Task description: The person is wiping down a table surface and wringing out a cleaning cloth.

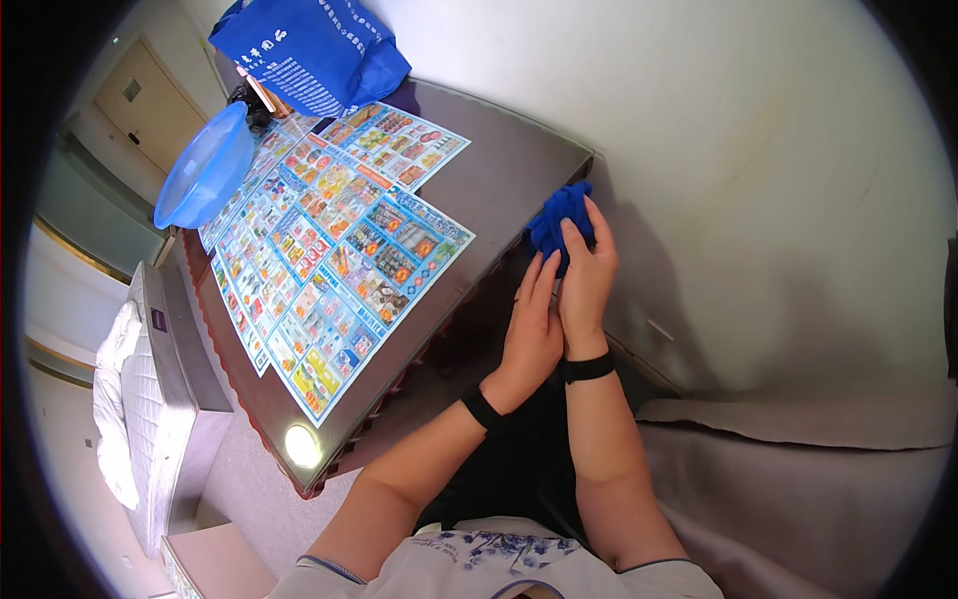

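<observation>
A crumpled dark-blue cloth (561, 215) is bunched up beside the table's right corner, close to the wall. My right hand (591, 285) is closed around its right side, with fingers and thumb pressed against the fabric. From the lower left, my left hand (529, 344) reaches the cloth's near edge, where its long fingertips pinch the fabric; part of that grip is hidden. The two hands are close together near the wrists, and each wears a black wristband.
Colourful printed flyers (339, 260) overlap on the dark table (499, 140). A blue plastic basin (205, 170) and a large blue bag (314, 55) stand toward its far end. A pale wall (778, 180) borders the right. Off to the left is a bed with a bare mattress (160, 369).
</observation>
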`<act>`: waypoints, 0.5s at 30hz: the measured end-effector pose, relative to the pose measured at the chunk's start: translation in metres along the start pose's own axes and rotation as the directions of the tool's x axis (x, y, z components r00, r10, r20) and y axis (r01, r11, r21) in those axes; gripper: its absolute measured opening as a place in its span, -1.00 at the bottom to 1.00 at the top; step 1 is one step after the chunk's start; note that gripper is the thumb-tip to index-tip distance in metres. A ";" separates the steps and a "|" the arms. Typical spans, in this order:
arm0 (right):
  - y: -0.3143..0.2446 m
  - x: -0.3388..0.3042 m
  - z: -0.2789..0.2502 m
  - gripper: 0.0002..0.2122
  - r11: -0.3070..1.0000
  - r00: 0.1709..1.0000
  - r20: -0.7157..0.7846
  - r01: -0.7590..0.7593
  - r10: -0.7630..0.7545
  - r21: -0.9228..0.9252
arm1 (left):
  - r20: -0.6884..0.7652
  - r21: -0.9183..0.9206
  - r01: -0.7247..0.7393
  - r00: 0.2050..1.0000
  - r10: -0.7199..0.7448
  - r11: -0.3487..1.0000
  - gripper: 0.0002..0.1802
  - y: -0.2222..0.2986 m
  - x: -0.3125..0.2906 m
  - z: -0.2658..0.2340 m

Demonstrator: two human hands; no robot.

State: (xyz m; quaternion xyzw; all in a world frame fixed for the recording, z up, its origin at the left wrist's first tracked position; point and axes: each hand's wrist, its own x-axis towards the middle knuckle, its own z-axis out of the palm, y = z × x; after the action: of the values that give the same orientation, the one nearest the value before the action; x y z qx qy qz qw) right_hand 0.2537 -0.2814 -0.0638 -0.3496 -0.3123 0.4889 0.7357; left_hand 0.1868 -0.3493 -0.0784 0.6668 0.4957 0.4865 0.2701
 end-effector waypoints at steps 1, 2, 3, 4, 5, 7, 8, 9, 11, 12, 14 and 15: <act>0.007 0.005 -0.001 -0.66 0.992 0.999 0.012 0.054 -0.053 -0.117 | 0.001 0.000 0.000 1.000 0.000 1.000 -0.35 -0.002 0.002 0.001; 0.014 0.010 -0.004 -0.66 0.967 0.994 0.030 0.109 -0.105 -0.231 | 0.001 -0.009 0.019 1.000 -0.019 1.000 -0.35 -0.007 0.005 0.003; 0.021 0.014 -0.007 -0.64 0.948 0.990 0.038 0.144 -0.139 -0.285 | 0.002 -0.017 0.038 0.999 -0.038 0.999 -0.35 -0.011 0.006 0.005; 0.027 0.016 -0.011 -0.64 0.947 0.989 0.037 0.147 -0.142 -0.285 | 0.003 -0.018 0.036 0.999 -0.036 0.999 -0.35 -0.015 0.007 0.007; 0.034 0.016 -0.016 -0.65 0.943 0.993 0.031 0.118 -0.115 -0.311 | 0.015 -0.011 0.050 0.999 -0.050 0.999 -0.35 -0.019 0.006 0.008; 0.044 0.018 -0.026 -0.65 0.936 0.996 0.020 0.093 -0.092 -0.338 | 0.031 -0.007 0.061 0.998 -0.060 0.998 -0.35 -0.026 0.003 0.013; 0.045 0.016 -0.028 -0.65 0.955 0.999 -0.003 0.033 -0.035 -0.294 | 0.049 0.009 0.101 0.994 -0.101 0.995 -0.34 -0.026 0.001 0.014; 0.046 0.016 -0.030 -0.65 0.969 0.999 -0.025 -0.027 0.021 -0.248 | 0.067 0.025 0.140 0.988 -0.142 0.990 -0.34 -0.027 0.000 0.016; 0.040 0.018 -0.031 -0.66 0.977 0.998 -0.046 -0.043 0.034 -0.211 | 0.084 0.010 0.148 0.985 -0.148 0.989 -0.33 -0.026 0.002 0.019; 0.034 0.019 -0.030 -0.66 0.983 0.997 -0.064 -0.061 0.050 -0.172 | 0.100 -0.003 0.156 0.983 -0.155 0.988 -0.32 -0.024 0.003 0.019; 0.019 0.024 -0.025 -0.66 0.991 0.998 -0.064 -0.018 0.009 -0.135 | 0.090 -0.014 0.103 0.991 -0.101 0.995 -0.32 -0.015 0.009 0.021; 0.012 0.029 -0.023 -0.67 0.995 0.997 -0.068 0.025 -0.031 -0.098 | 0.082 -0.023 0.049 0.996 -0.047 0.999 -0.31 -0.010 0.013 0.022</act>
State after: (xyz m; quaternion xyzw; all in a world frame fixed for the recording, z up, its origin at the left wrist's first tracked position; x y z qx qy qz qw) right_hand 0.2756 -0.2560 -0.0830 -0.3971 -0.3148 0.4504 0.7351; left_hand 0.2038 -0.3309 -0.0901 0.6704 0.4942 0.4585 0.3099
